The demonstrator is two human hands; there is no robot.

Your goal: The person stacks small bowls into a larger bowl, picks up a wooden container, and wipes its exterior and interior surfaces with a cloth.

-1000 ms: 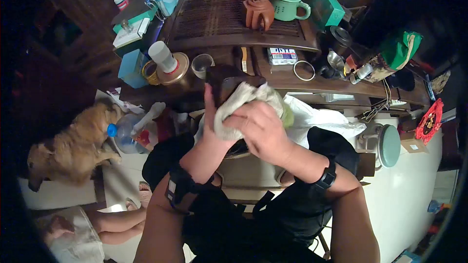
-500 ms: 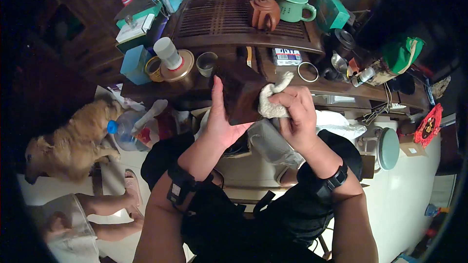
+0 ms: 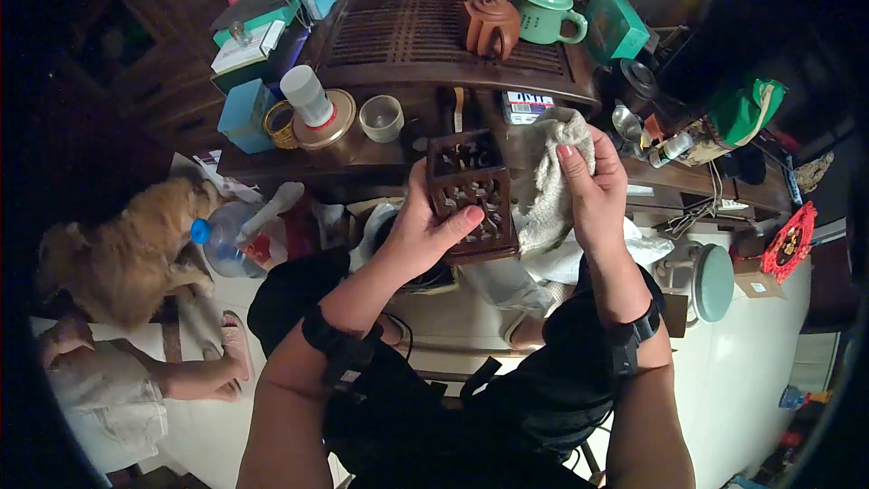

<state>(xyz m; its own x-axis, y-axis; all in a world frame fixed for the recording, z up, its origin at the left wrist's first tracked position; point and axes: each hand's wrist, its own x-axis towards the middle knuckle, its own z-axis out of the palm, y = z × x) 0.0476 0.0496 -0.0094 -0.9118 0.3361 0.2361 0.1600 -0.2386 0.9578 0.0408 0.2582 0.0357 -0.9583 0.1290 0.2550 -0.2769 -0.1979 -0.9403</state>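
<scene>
A dark brown wooden box (image 3: 471,186) with carved openwork sides is gripped in my left hand (image 3: 425,234), the thumb pressed on its near face. Its top looks open. To its right hangs a whitish cloth (image 3: 549,190), pinched between the thumb and fingers of my right hand (image 3: 596,183). The cloth hangs down close by the box's right side; whether they touch is unclear.
Behind are a slatted tea tray (image 3: 398,36), a brown teapot (image 3: 491,25), a green lidded mug (image 3: 543,11) and a glass cup (image 3: 381,118). A dog (image 3: 136,249) lies at left, near another person's legs (image 3: 204,376). A stool (image 3: 712,282) stands right.
The box has turned, showing its carved openwork faces. My right hand has moved right and up, and the cloth, bunched against the box before, now hangs spread out. The other person's legs have shifted.
</scene>
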